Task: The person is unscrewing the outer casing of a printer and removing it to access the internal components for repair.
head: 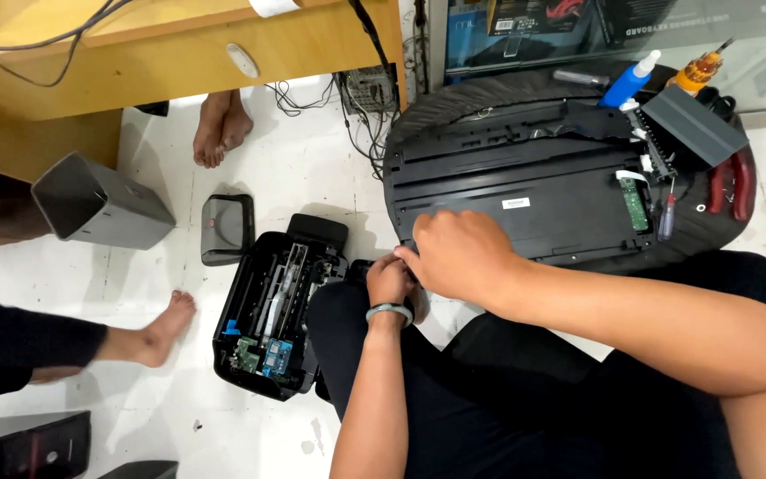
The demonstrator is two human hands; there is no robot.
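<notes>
The black panel (525, 191) lies across a round black stool (729, 226) in front of the person's knees, and both hands meet at its near left corner. The right hand (463, 257) rests curled over that edge; whether it pinches anything I cannot tell. The left hand (390, 282) is clenched just beneath it, its grip hidden. Judging by the layout, stripping is well along: the opened printer (268, 310) sits on the floor with boards bare, its grey cover (226, 229) lies apart, and the panel already shows a green board (634, 202). Refitting is left. A small white rectangular label (515, 203) sits mid-panel. A blue bottle (629, 82), red pliers (730, 184) and a screwdriver (667, 215) lie at the stool's far side. Dark boxes with blue and red print stand behind glass (578, 22)
</notes>
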